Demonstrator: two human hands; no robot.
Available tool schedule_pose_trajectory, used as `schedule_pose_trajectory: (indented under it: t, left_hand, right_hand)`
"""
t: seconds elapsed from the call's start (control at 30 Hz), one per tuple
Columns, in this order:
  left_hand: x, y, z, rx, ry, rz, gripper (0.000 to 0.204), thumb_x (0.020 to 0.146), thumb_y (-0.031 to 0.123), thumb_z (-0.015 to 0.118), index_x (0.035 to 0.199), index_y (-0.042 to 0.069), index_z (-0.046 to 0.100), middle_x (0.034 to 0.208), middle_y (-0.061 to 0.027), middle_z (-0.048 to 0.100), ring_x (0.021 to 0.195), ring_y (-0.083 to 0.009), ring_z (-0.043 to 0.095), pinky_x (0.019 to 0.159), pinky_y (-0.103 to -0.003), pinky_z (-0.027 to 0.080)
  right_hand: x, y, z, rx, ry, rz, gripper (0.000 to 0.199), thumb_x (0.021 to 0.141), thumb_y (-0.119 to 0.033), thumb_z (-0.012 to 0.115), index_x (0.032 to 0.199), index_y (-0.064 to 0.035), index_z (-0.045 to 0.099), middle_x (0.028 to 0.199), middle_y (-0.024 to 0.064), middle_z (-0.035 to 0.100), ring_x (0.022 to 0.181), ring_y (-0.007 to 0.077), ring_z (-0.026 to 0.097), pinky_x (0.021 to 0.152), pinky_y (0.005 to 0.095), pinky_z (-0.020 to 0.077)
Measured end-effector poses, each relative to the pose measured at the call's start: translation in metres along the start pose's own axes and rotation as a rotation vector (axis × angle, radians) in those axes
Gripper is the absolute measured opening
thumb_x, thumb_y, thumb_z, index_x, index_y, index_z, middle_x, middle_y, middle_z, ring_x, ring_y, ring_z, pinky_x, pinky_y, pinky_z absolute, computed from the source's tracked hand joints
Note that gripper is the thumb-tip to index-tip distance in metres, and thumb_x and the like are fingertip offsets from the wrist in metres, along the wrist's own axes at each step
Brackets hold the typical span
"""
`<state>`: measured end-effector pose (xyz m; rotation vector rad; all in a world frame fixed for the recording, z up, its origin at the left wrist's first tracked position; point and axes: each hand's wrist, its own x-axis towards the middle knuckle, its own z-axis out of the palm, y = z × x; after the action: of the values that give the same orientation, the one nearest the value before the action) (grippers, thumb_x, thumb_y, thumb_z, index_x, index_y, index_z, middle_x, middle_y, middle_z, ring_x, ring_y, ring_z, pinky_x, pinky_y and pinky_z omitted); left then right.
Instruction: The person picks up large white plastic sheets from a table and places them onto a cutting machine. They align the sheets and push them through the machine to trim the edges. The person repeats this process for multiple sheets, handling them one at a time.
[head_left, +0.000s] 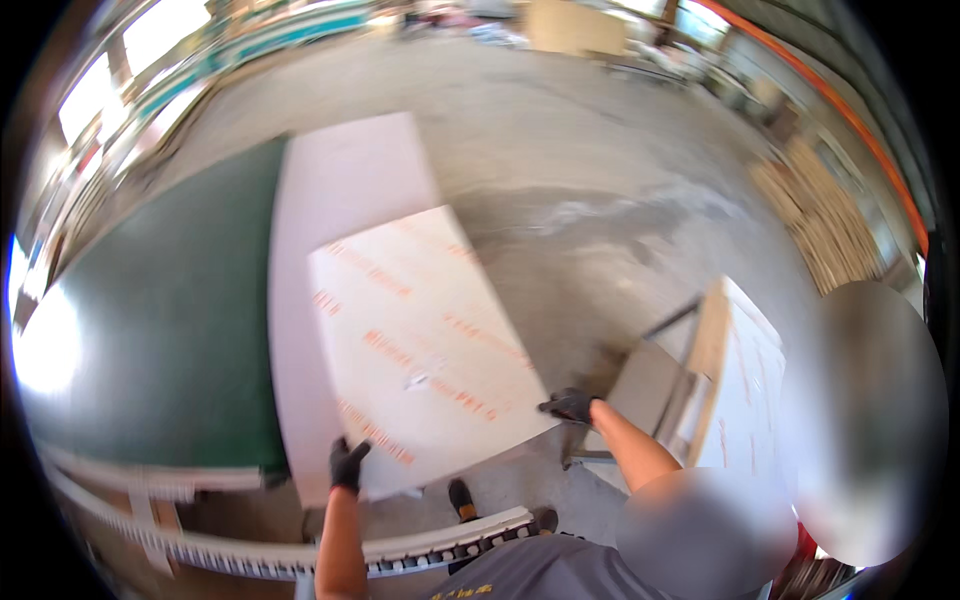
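"Which step is this?"

"Positioning, I'd judge: my left hand [348, 465] and right hand [570, 405], each curled closed, grip the near end of a printed white sheet [430, 325], overlapping the pale panel [350, 170] right of the green table [180, 300]."

"Next?"

"Probably squaring it, both sides level."

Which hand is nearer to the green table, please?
Left. The left hand is just right of the green table; the right hand is farther away, at the white board's right corner.
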<state>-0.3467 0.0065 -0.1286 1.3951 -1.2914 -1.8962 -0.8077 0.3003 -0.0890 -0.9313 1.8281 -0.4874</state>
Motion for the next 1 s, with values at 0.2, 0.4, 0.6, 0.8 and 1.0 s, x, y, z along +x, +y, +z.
schedule_pose_trajectory:
  t: [0.2,0.4,0.6,0.8,1.0]
  left_hand:
    - [-0.039,0.025,0.049,-0.088,-0.031,-0.049,0.042,0.087,0.03,0.065,0.11,-0.005,0.06,0.098,-0.0138,0.064,0.086,-0.0272,0.062,0.076,-0.039,0.053]
    - [-0.116,0.031,0.14,-0.238,-0.257,-0.136,0.042,0.089,0.034,0.065,0.106,-0.004,0.062,0.094,-0.0131,0.066,0.083,-0.026,0.062,0.075,-0.037,0.052]
    - [-0.212,0.052,0.323,0.145,-0.349,0.115,0.041,0.087,0.033,0.066,0.106,-0.003,0.062,0.096,-0.0115,0.065,0.085,-0.024,0.061,0.077,-0.036,0.05]
    - [-0.271,0.06,0.493,0.198,-0.648,0.084,0.042,0.086,0.031,0.068,0.109,-0.004,0.063,0.1,-0.0119,0.067,0.086,-0.0208,0.063,0.078,-0.033,0.049]
    - [-0.291,0.059,0.615,0.332,-0.856,0.022,0.035,0.084,0.028,0.071,0.102,-0.002,0.065,0.088,-0.0071,0.066,0.079,-0.0174,0.061,0.074,-0.031,0.048]
  right_hand:
    - [-0.14,-0.057,-0.007,0.339,-0.009,-0.027,0.043,0.084,-0.042,0.067,0.099,-0.0018,0.067,0.065,0.003,0.057,0.054,0.0108,0.05,0.051,0.0304,0.0413]
    - [-0.269,-0.002,-0.021,0.563,0.21,-0.18,0.031,0.086,-0.036,0.068,0.094,-0.0066,0.065,0.062,-0.0001,0.054,0.051,0.0087,0.047,0.048,0.0278,0.0388]
    - [-0.454,0.123,-0.013,0.825,0.451,-0.183,0.037,0.087,-0.033,0.07,0.112,-0.0063,0.064,0.07,-0.0005,0.057,0.057,0.0072,0.049,0.051,0.0248,0.0402]
    - [-0.603,0.191,-0.005,0.881,0.708,0.099,0.031,0.089,-0.024,0.067,0.115,-0.0074,0.066,0.078,0.0,0.066,0.053,0.0058,0.054,0.048,0.023,0.0454]
    - [-0.625,0.266,0.039,1.143,1.033,-0.07,0.029,0.088,-0.023,0.067,0.112,-0.005,0.068,0.072,0.0009,0.064,0.047,0.008,0.052,0.042,0.0258,0.0413]
